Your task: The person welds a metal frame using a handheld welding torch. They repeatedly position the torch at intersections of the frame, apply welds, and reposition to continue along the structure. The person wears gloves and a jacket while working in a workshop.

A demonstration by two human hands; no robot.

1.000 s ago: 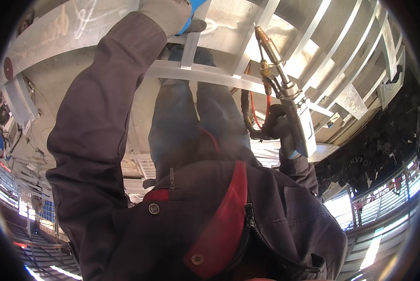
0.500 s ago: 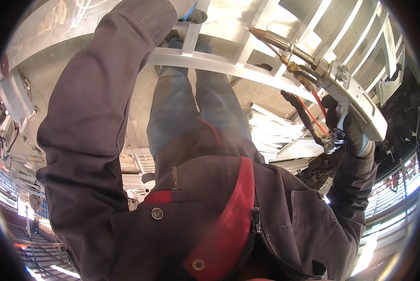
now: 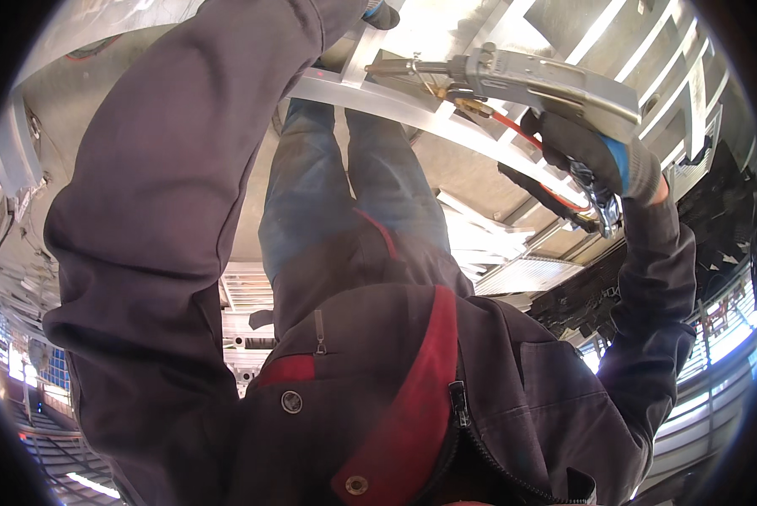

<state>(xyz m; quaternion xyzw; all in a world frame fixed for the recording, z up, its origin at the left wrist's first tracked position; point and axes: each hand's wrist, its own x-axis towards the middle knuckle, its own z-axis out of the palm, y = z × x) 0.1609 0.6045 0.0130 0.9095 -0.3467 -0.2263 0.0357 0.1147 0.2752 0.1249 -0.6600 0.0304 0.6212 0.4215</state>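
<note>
My right hand (image 3: 587,152), in a black, blue and grey work glove, is closed round the grip of a metal welding gun (image 3: 555,84). The gun's long narrow nozzle points left, with its tip over the junction of a crossbar and the curved pale metal rail (image 3: 429,118). A small red light dot lies on that rail, left of the tip. Brass fittings and a red hose run below the gun. My left arm reaches up to the top edge, where only a dark gloved part of my left hand (image 3: 384,16) shows, by the frame; its other fingers are cut off.
Slatted metal framework (image 3: 682,101) spreads across the upper right. A dark sheathed cable (image 3: 547,198) hangs below the gun. Pale metal strips (image 3: 479,236) lie on the floor beside my legs (image 3: 311,185). Dark debris (image 3: 581,295) is at the right.
My right hand has moved up and left with the welding gun, which has turned nearly level. Its nozzle is now close to the rail. My left hand has shifted slightly up and right.
</note>
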